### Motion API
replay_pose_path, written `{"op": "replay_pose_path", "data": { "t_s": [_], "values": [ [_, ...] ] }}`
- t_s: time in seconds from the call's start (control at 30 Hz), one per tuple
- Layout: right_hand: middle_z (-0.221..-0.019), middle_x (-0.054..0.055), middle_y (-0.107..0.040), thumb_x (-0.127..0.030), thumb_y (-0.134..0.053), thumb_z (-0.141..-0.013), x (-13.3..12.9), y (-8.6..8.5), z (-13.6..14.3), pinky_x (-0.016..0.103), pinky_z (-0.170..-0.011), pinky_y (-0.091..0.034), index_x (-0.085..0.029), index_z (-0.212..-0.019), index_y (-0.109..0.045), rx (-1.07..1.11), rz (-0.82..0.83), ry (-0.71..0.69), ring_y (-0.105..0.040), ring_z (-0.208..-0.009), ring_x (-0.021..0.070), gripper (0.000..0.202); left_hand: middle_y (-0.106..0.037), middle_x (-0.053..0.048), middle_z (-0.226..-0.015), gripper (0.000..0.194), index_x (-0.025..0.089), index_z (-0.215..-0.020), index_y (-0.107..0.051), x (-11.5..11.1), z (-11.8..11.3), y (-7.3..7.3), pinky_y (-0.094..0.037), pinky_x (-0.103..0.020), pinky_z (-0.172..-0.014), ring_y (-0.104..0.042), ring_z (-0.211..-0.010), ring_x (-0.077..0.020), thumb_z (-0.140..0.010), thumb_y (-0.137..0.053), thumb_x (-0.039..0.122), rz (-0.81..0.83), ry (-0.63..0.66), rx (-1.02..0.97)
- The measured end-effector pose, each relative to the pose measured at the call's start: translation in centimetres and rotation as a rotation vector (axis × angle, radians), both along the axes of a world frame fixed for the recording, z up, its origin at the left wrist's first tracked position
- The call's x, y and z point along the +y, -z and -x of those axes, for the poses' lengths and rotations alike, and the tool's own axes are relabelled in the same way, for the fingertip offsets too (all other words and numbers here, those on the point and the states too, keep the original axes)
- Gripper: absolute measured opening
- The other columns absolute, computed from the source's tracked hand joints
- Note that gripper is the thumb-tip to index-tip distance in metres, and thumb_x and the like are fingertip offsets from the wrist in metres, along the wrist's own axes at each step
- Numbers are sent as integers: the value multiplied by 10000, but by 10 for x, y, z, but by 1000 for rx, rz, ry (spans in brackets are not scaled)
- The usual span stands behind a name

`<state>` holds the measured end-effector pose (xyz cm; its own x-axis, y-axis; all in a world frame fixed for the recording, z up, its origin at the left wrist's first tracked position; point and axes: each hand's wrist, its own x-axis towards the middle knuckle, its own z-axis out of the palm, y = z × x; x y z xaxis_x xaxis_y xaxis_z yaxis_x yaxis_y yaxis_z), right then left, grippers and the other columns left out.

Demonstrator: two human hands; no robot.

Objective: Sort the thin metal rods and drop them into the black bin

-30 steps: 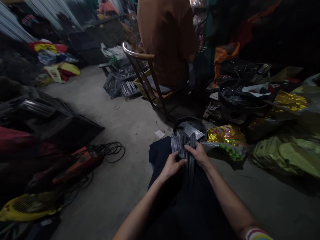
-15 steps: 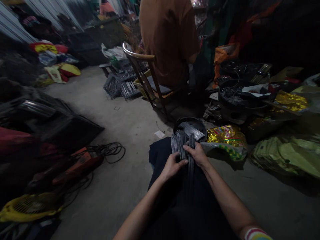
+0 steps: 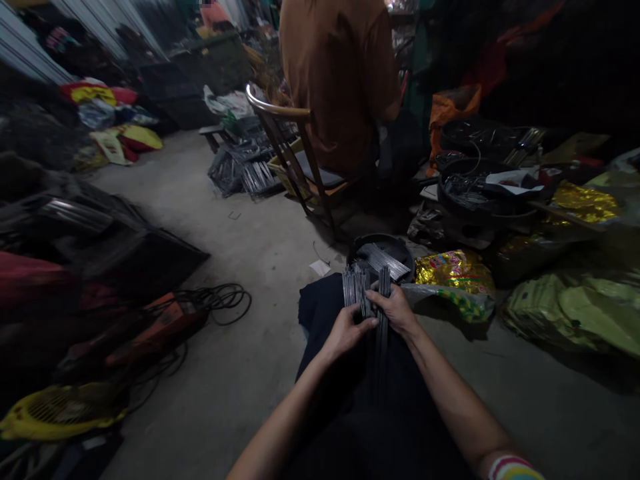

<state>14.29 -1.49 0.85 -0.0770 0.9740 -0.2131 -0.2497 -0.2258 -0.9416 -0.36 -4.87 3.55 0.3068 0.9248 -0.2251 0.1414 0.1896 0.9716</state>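
Over my lap, my left hand [image 3: 346,331] is closed round the lower part of a bundle of thin metal rods [image 3: 355,285], its thumb pointing right. My right hand [image 3: 395,308] grips a narrower bundle of rods [image 3: 384,279] just beside it, with long ends hanging down over the dark cloth [image 3: 320,307] on my legs. The two bundles stand roughly upright, side by side. Just beyond them, a black round tub [image 3: 360,244] holds more metal rods [image 3: 385,261] lying at a slant. What the fingers do behind the rods is hidden.
A person in a brown shirt [image 3: 335,80] sits ahead on a wooden chair [image 3: 280,112]. To the right lie a gold packet [image 3: 453,269], dark basins [image 3: 485,207] and yellowish sacks [image 3: 570,313]. Leftward are an orange tool [image 3: 163,317], coiled cable [image 3: 230,303] and a yellow basket [image 3: 60,413].
Both hands and the rods stay almost in place. The view has shifted very slightly, and the seated person's right arm has moved a little.
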Motion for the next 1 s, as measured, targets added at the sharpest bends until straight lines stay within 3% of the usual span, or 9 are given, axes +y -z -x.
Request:
{"op": "replay_pose_path", "data": {
  "t_s": [0.13,0.37,0.5,0.73,0.87,1.0],
  "values": [
    [-719,-12,-637,-389,-784,-676,-3,0,-2,250,-620,-468,-176,-820,-639,30,23,26,-573,-635,136,295,-724,-76,-904,319,97,-930,-709,-1,2,4,-481,-306,-752,-637,-841,-241,-788,-694,382,18,-11,-5],
    [-569,-59,-545,-385,-790,-670,-3,-5,-2,222,-495,-392,-178,-910,-650,75,41,-17,-469,-481,93,347,-712,-53,-886,306,114,-937,-719,-2,2,5,-458,-286,-756,-618,-828,-217,-802,-676,385,17,18,-20],
    [-565,-57,-544,-391,-821,-628,1,-7,0,217,-458,-347,-165,-791,-639,18,69,-55,-435,-452,78,332,-689,-50,-845,328,111,-906,-716,-1,0,4,-440,-266,-687,-589,-777,-201,-791,-678,415,8,31,3],
    [-659,-24,-622,-367,-782,-667,-2,-2,-5,236,-580,-431,-176,-769,-631,81,69,-11,-540,-579,118,265,-576,-14,-688,419,120,-799,-671,-6,3,5,-363,-235,-572,-478,-642,-146,-836,-580,527,26,7,58],
    [-564,-54,-559,-383,-759,-701,-5,-6,-8,233,-530,-388,-189,-824,-643,79,53,3,-476,-493,100,258,-548,2,-664,393,130,-758,-649,-7,4,3,-335,-235,-571,-461,-633,-138,-848,-569,504,-46,11,143],
    [-708,1,-652,-395,-794,-651,-4,-15,-7,266,-633,-438,-171,-854,-702,-35,13,-26,-566,-624,136,316,-475,31,-585,385,148,-627,-557,-6,0,1,-293,-239,-560,-418,-581,-116,-875,-555,442,-172,42,295]
  ]
}}
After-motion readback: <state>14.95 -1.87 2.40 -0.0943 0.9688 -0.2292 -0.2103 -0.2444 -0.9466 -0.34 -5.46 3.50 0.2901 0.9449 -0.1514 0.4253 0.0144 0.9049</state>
